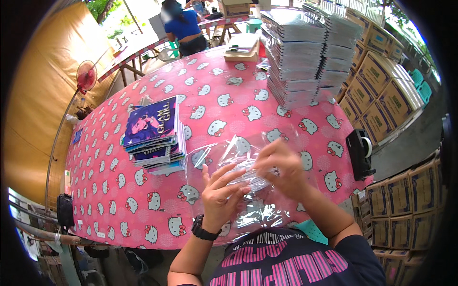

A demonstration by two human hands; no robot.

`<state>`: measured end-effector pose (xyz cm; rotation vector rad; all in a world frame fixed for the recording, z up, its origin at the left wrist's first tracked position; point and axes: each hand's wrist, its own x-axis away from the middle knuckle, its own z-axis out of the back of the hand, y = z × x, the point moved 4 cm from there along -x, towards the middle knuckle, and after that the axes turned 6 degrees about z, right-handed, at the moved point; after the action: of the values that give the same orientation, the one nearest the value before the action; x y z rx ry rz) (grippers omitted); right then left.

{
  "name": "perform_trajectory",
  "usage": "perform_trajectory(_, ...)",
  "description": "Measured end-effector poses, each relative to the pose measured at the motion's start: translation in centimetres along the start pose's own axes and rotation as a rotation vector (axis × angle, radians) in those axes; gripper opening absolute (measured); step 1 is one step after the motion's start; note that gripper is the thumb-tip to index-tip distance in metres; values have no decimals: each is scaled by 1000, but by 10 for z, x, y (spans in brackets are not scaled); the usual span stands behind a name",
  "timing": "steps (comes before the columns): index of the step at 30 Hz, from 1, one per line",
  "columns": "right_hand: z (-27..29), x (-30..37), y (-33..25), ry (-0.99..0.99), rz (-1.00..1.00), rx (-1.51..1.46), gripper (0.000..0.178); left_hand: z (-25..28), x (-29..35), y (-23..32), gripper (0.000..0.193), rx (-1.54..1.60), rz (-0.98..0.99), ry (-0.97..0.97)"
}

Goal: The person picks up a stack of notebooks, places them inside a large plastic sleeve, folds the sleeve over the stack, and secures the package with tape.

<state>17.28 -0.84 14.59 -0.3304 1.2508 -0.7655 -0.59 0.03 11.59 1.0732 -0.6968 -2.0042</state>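
Crumpled clear plastic sheets or bags [257, 209] lie on the table in front of me, gathered into shiny folds between my hands. My left hand [222, 193], with a black watch on its wrist, rests at the left of these folds. Its fingers are spread and touch the plastic. Over the right side of the folds is my right hand [284, 169], its bent fingers smeared by motion. Whether they grip any plastic cannot be made out. To the left of the plastic sits an uneven stack of purple-covered notebooks [151, 121], an illustrated figure on the top cover.
Tall piles of plastic-wrapped spiral notebooks [298, 57] stand at the far right. Behind is a shallow box [242, 47] holding papers. A black device with a pale handle [361, 153] sits at the right edge. Cartons [381, 88] are stacked beyond. A person in blue [185, 26] sits farther off.
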Motion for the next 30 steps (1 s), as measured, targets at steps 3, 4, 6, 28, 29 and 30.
perform_trajectory(3, 32, 3, 57, 32, -459, -89, 37, 21, -8, 1, 29, 77, 14, 164)
perform_trajectory(4, 36, 13, 79, 44, -644, -131, 46, 30, -11, -5, 34, 169, 60, 231)
perform_trajectory(6, 23, 31, 90, -90, -747, -228, 66, 36, -24, -44, 47, 149, 348, -46)
perform_trajectory(28, -42, -33, 168, -1102, -493, -341, 32, -11, -46, -67, 44, 408, 400, -399)
perform_trajectory(29, -45, -34, 162, -1109, -443, -367, 31, -9, -50, -51, 36, 269, 351, -363)
perform_trajectory(30, -40, -37, 160, -1061, -430, -375, 31, -9, -48, -55, 34, 263, 394, -364)
